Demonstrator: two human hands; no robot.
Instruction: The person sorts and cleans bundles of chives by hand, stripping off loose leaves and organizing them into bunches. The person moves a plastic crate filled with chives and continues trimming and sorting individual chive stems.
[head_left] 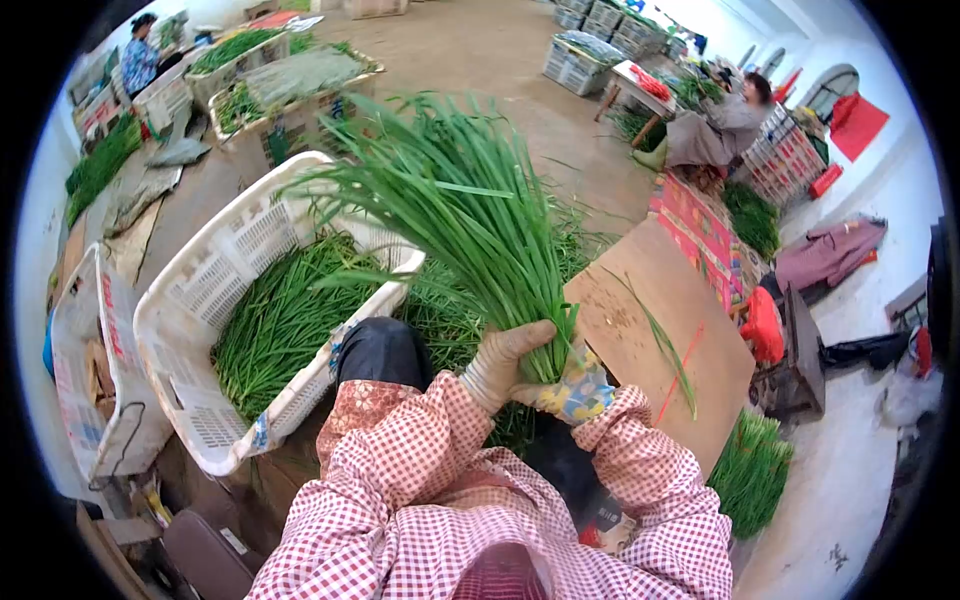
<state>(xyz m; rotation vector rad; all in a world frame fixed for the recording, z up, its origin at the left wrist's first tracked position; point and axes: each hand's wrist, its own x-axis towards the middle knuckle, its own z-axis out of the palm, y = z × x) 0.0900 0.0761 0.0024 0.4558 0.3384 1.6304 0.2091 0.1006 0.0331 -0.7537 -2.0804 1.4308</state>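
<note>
Fingers of your left hand (495,368) wrap the green bundle (515,270) low down, your right hand (578,392), grip unclear, at its base, leaves (430,190) fanning forward-left.

Soft, bright light fills the strongly fisheye-curved, black-cornered view.

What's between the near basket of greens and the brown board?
Loose greens, a knee, and the left hand and right hand holding a bunch; head view.
</note>
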